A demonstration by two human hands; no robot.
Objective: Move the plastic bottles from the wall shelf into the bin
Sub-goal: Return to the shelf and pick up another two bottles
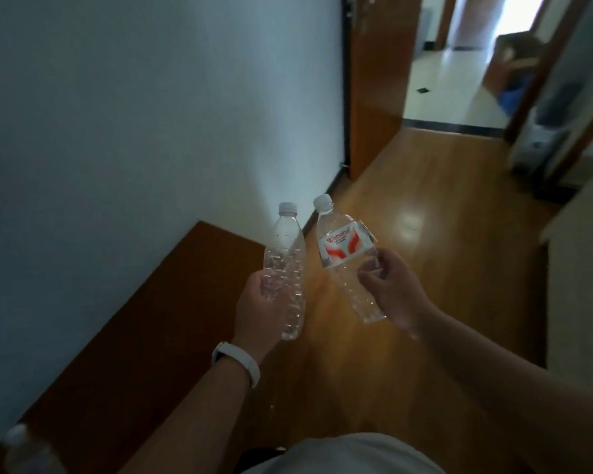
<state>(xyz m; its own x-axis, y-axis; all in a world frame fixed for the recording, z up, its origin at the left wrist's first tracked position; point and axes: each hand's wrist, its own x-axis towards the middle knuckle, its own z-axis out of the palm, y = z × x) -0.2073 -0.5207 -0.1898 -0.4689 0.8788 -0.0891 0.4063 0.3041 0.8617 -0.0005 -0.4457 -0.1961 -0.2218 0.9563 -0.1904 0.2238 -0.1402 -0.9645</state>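
There are three plastic bottles to count. One clear bottle (285, 268) has no label, and the fingers of the left hand (259, 313) wrap around its lower half. One bottle with a red and white label (344, 254) sits between the fingers and thumb of the right hand (389, 285). The third bottle (24, 453) is blurry (only its cap and shoulder show) and stands far from any fingers, down in the corner on the brown shelf (144, 336). All three bottles have a white cap. There are two hands, one bottle in each. There is one white wristband (237, 362), on the left wrist.
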